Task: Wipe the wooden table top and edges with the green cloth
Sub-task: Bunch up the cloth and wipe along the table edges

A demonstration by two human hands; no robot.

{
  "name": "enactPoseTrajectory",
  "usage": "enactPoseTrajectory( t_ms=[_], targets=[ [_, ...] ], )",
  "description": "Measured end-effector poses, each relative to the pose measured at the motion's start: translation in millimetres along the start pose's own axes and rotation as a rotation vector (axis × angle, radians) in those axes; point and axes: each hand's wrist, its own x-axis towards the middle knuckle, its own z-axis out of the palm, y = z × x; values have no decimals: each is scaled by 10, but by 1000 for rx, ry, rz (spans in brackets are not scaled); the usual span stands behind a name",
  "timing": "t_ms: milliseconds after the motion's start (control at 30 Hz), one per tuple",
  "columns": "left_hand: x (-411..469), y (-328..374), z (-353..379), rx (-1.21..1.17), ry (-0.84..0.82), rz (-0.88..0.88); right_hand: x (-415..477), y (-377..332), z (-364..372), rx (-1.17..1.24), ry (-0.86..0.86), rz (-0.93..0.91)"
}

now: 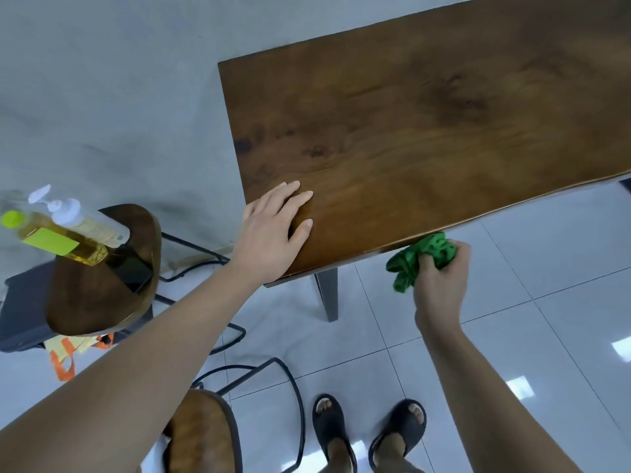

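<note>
The wooden table fills the upper right, its dark brown top bare. My left hand lies flat on the near left corner of the top, fingers spread. My right hand is below the near edge, shut on the bunched green cloth. The cloth presses against the table's front edge, close to the near left leg.
A round wooden stool at the left carries a yellow liquid bottle, a white pump bottle and a dark phone. A second stool stands near my sandalled feet. Black cables cross the white tiled floor.
</note>
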Motion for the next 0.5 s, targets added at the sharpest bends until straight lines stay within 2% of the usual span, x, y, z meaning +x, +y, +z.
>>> enactPoseTrajectory(
  t_ms=[100,200,300,400,500],
  targets=[
    [-1,-8,13,-3,2,-7,27,-58,31,13,78,26],
    [-6,-21,15,-12,9,0,-334,-103,289,52,50,22],
    [-14,-34,14,-33,18,8,-777,-92,615,93,-31,-20],
    [-35,-67,7,-65,15,30,-1243,-12,967,151,-176,22],
    [-70,-145,-76,-250,-7,53,-1607,126,1273,174,-302,52]
  ],
)
